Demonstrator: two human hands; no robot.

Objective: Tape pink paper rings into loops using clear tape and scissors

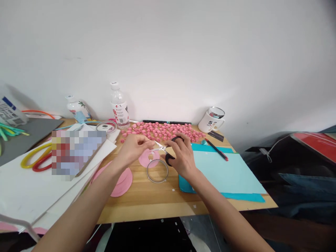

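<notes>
My right hand [182,157] grips a pair of scissors [162,148] by their black handles, with the blades slightly apart and pointing left. My left hand [133,147] is pinched right by the blade tips; whatever lies between its fingertips is too small to make out. Just below the blades a pink paper disc [144,161] lies on the table, partly under a narrow roll of tape [157,182]. Larger pink paper discs [125,183] rest beside my left forearm. Behind both hands spread many small pink paper curls [154,130].
Turquoise sheets [223,171] with a red-black pen [217,150] lie right of my hand. A mug [210,120] and plastic bottle [120,108] stand along the wall. At left are white sheets [23,185], yellow-red scissor handles [33,157] and a blurred phone-like object [78,154].
</notes>
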